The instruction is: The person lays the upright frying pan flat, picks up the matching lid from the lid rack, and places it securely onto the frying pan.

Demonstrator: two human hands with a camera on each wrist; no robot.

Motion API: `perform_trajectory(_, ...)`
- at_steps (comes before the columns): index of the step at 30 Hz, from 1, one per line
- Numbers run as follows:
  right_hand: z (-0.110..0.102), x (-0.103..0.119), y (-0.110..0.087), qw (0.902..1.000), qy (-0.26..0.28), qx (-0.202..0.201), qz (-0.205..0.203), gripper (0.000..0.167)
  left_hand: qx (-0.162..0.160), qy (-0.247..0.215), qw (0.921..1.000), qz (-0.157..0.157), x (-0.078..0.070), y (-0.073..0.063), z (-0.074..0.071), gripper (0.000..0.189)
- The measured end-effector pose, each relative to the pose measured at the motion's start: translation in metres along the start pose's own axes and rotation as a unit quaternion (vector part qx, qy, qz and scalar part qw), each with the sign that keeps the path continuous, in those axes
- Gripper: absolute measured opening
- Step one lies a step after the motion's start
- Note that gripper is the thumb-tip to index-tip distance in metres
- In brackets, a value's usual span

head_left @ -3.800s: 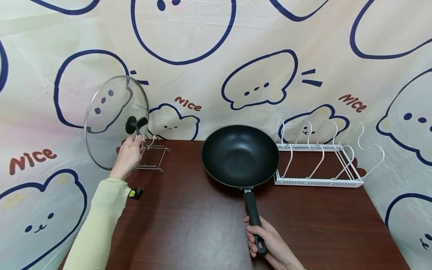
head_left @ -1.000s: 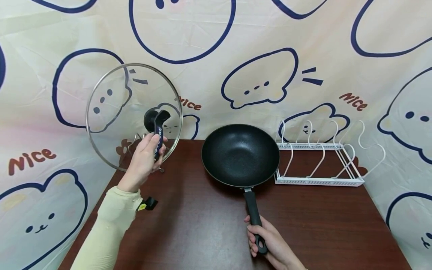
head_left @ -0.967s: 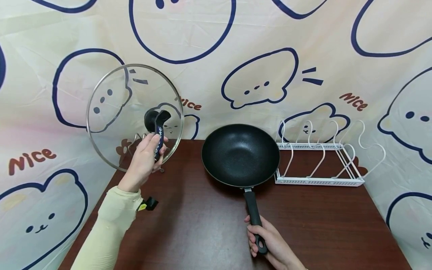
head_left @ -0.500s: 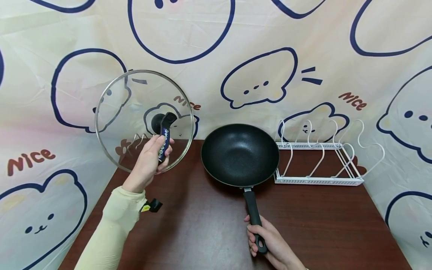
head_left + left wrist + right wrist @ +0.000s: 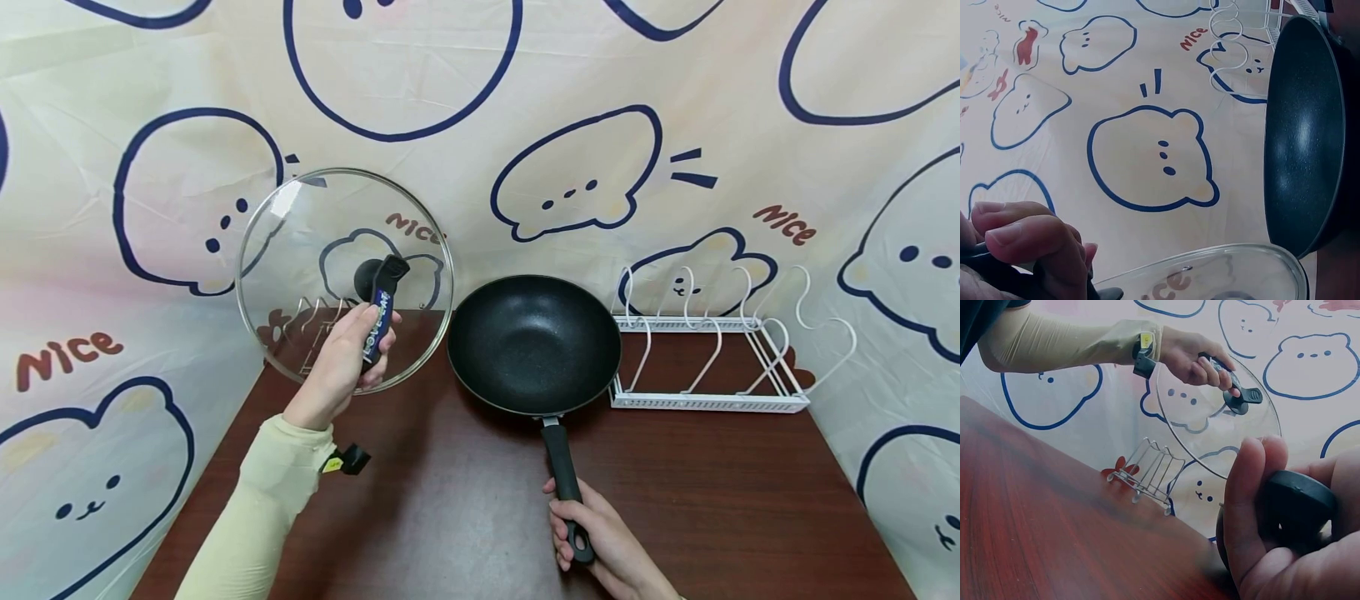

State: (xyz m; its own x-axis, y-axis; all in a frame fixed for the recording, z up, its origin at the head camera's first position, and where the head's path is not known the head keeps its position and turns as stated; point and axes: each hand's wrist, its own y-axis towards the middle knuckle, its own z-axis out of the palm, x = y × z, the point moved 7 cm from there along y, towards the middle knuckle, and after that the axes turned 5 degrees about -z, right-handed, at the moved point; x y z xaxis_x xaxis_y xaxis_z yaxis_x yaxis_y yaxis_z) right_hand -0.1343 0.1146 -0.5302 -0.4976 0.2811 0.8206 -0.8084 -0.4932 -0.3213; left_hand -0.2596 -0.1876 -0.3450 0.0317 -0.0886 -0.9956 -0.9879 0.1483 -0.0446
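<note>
My left hand (image 5: 339,358) grips the long black handle (image 5: 381,315) of a clear glass lid (image 5: 300,225) with a metal rim. The lid is tilted steeply and held up off the table, left of a black frying pan (image 5: 534,342). My right hand (image 5: 600,529) wraps around the pan's black handle (image 5: 558,458), near its end with the hanging hole. In the left wrist view the pan (image 5: 1300,144) stands at the right, beside the lid's edge (image 5: 1272,250). In the right wrist view my fingers (image 5: 1244,500) curl around the handle (image 5: 1300,494).
A white rack (image 5: 708,404) with curved dividers stands right of the pan, close to its rim. A small metal wire rack (image 5: 1147,478) sits at the table's back left, seen through the lid in the head view. A printed cloth (image 5: 465,192) hangs behind the brown table (image 5: 450,517).
My left hand has lifted the lid from the small wire rack and carried it right, closer to the pan, turning its top more towards me. My right hand and the pan stay put.
</note>
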Motion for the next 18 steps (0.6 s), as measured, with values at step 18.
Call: perform_trajectory(18, -0.002, -0.001, 0.001, 1.0000, 0.001, -0.003, 0.004, 0.035, 0.031, -0.063, 0.9974, -0.020, 0.008, 0.006, 0.015, 0.043)
